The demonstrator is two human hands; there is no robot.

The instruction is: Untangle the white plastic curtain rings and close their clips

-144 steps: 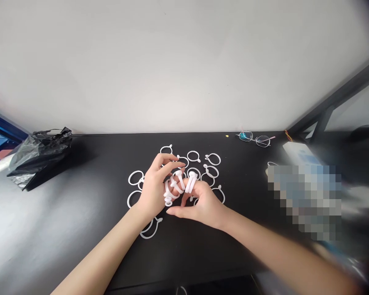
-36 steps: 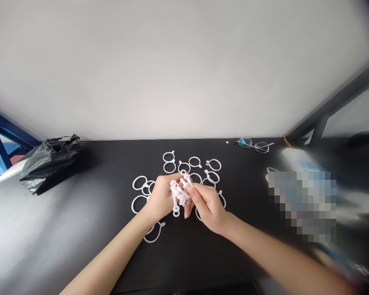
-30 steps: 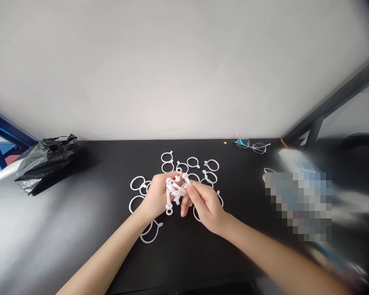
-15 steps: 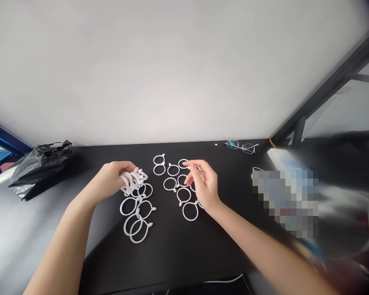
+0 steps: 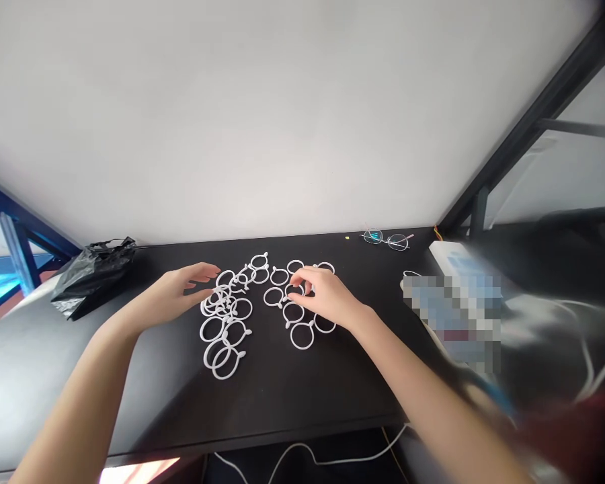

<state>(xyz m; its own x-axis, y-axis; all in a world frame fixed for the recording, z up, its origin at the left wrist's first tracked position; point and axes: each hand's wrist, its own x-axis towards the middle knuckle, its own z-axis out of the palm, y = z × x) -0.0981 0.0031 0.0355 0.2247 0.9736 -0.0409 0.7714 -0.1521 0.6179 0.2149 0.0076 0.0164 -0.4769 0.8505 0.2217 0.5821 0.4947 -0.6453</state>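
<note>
White curtain rings, each with a small eyelet on its rim, lie in two groups on a black table. In the left group (image 5: 226,363), several rings overlap, and a tangled heap (image 5: 218,302) sits at its upper left. My left hand (image 5: 181,289) is beside that heap, thumb and fingers apart with nothing between them. Over the right group of rings (image 5: 301,336) hovers my right hand (image 5: 327,292), its thumb and fingertips parted; it covers some of the rings. Whether its fingertips touch a ring I cannot make out.
A crumpled black plastic bag (image 5: 93,275) lies at the table's left. Eyeglasses (image 5: 386,240) rest near the wall, right of the rings. Farther right are a white box (image 5: 466,269) and a blurred-out packet. White cables (image 5: 323,462) hang below the table's front edge.
My left hand has let go of a bunch of rings, which now lies spread on the heap. My right hand's fingers are slightly lower over the right group. The view has shifted a little.
</note>
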